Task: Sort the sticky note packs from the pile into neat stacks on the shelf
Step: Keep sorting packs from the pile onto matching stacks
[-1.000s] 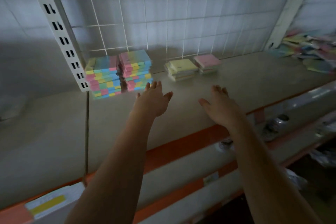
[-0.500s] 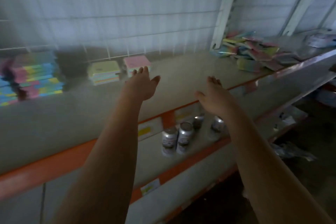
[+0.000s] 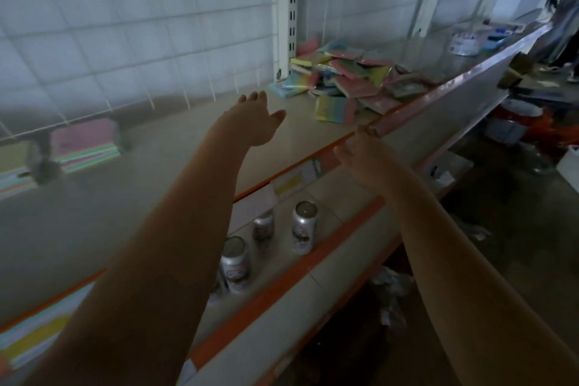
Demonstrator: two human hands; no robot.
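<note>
Both hands have moved right toward the sticky note pile [image 3: 347, 78]; left hand [image 3: 255, 121] and right hand [image 3: 365, 152] spread, holding nothing, above the shelf [image 3: 156, 185].

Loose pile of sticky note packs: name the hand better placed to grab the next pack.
Left. The left hand is open above the shelf, reaching toward the pile; the right hand sits lower, at the shelf's front edge.

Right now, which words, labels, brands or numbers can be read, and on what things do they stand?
None can be read.
Cans on the lower shelf: printed labels, too blurred.
Shelf-edge price tags: yellow and white, text too blurred.
Container at far right: marks too small.
</note>
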